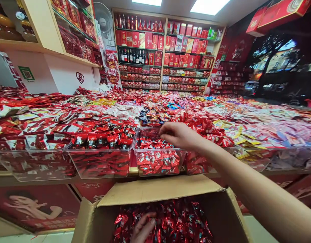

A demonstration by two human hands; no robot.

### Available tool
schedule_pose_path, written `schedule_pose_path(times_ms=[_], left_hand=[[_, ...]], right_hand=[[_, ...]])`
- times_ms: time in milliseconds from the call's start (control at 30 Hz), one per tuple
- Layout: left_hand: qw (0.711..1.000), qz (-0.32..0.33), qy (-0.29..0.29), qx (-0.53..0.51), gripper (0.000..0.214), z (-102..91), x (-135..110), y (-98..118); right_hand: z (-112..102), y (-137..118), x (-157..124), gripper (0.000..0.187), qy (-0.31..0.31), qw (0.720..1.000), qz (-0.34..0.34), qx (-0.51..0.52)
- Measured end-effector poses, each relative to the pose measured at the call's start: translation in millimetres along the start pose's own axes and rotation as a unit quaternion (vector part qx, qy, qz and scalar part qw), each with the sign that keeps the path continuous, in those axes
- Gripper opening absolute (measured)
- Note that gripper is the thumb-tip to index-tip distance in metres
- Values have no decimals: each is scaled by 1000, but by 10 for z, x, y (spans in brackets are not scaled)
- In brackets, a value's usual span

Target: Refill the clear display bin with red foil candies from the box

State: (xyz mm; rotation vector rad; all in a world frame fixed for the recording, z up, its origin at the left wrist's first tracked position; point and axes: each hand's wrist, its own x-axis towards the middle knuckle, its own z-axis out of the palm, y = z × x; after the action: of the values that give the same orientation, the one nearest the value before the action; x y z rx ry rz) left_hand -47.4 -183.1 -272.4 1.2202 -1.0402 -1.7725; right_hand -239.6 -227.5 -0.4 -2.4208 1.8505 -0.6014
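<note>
My right hand (177,134) reaches over a clear plastic bin (158,151) partly filled with small red-wrapped candies (159,162). Its fingers are curled together over the bin's right side, and what they hold, if anything, is hidden. Below, an open cardboard carton (160,191) contains a heap of shiny red-wrapped candies (180,221). My left hand (143,228) is down inside the carton, its fingers and thumb bent around candies in the heap. The palm is out of sight.
Bins of red and black packets (102,140) stand to the left, and red packets (206,130) and yellow packets (240,135) to the right. More packets spread across the counter behind. Shelves with boxes (139,39) and bottles line the far wall. A fan (103,22) hangs at upper left.
</note>
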Motion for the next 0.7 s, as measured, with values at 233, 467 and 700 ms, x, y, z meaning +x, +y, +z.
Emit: schedule_pose_path(times_ms=[233, 467, 700], left_hand=[[970, -119, -127, -167, 32, 72, -214, 189], [972, -85, -129, -177, 29, 165, -266, 153], [987, -47, -56, -146, 34, 166, -212, 209]], right_hand=[[1005, -357, -1444, 19, -254, 932, 107, 236], [1977, -211, -1556, 65, -149, 771, 252, 566], [2130, -260, -1547, 34, -7, 674, 337, 658]])
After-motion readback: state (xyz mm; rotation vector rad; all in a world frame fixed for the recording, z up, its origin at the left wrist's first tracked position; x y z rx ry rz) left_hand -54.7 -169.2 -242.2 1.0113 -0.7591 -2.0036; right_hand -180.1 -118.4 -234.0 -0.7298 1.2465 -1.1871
